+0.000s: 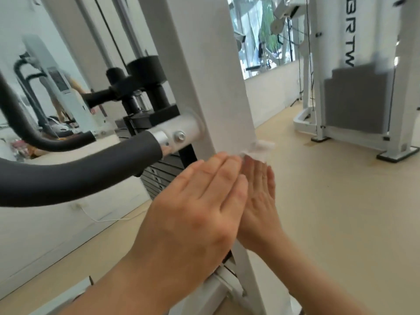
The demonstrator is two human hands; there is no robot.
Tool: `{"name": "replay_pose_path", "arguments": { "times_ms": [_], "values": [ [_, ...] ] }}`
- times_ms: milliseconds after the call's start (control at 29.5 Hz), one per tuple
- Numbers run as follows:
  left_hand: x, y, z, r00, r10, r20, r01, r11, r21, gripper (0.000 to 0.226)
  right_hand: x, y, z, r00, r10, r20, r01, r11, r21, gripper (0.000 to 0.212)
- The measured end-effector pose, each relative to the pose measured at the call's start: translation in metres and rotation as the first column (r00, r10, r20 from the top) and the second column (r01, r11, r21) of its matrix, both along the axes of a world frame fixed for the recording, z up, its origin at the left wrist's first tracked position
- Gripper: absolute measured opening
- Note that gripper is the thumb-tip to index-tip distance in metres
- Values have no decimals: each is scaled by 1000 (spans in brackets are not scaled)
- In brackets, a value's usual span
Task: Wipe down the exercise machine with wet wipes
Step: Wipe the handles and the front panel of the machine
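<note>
Here the left hand (200,201) and right hand (259,201) lie flat, fingers straight, on opposite faces of the white post (204,76). The right presses a wipe (261,150) whose crumpled end pokes up past its fingertips. The post stands nearly upright, leaning slightly. A padded bar (79,173) juts left.

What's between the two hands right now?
The machine's white upright post: left hand and right hand lie flat against it, wet wipe peeking out past the right fingers. Head view.
</note>
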State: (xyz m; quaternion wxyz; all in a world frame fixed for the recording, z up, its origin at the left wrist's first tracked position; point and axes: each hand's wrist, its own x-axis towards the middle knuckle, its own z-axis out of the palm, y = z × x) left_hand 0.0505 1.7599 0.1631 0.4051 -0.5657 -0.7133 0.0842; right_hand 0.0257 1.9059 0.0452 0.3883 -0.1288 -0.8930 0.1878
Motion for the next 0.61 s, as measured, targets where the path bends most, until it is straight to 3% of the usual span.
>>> {"name": "replay_pose_path", "arguments": {
  "times_ms": [68, 135, 237, 338, 474, 609],
  "values": [
    [7, -12, 17, 997, 48, -60, -45, 998, 41, 47, 7, 3, -5, 999, 27, 38, -22, 994, -108, 106],
    [3, -34, 40, 975, 192, -112, -180, 978, 109, 43, 16, 1, 9, 996, 85, 36, -80, 989, -124, 95],
    [-9, -63, 73, 880, 474, -14, -465, 868, 172, 49, 15, -17, 61, 970, 201, -138, -194, 979, 57, 82],
    [-12, -65, 82, 862, 506, 13, -504, 854, 127, 48, 11, -41, 112, 912, 290, -290, -213, 939, 271, 70],
    [-16, -68, 85, 874, 483, -48, -479, 874, 77, 38, 15, -44, 161, 960, 245, -133, -146, 849, 508, 73],
    [-18, -72, 85, 882, 470, -36, -467, 882, 68, 48, 24, -51, 179, 991, 128, 27, -122, 825, 552, 66]
  ]
}}
